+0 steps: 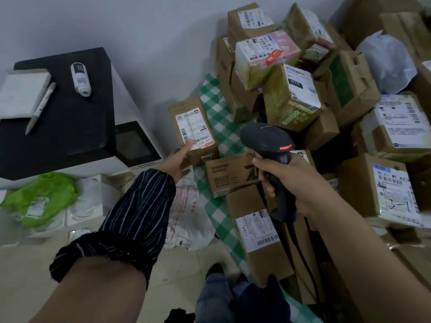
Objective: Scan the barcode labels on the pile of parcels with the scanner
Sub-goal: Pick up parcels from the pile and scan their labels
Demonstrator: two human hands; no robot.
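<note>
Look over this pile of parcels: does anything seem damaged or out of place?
Yes. The brown cardboard box with a green side, upper right in the pile, has torn, bent flaps. The white label on the green-patterned box beside it is crumpled along its lower edge.

Left hand (178, 162) outstretched at frame centre, fingers straight, forearm sleeved. Right hand (300, 183), right of centre, grips scanner (268, 138) handle.

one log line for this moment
right hand: grips scanner | left hand: finger at label on box | scanner: red light on
</note>
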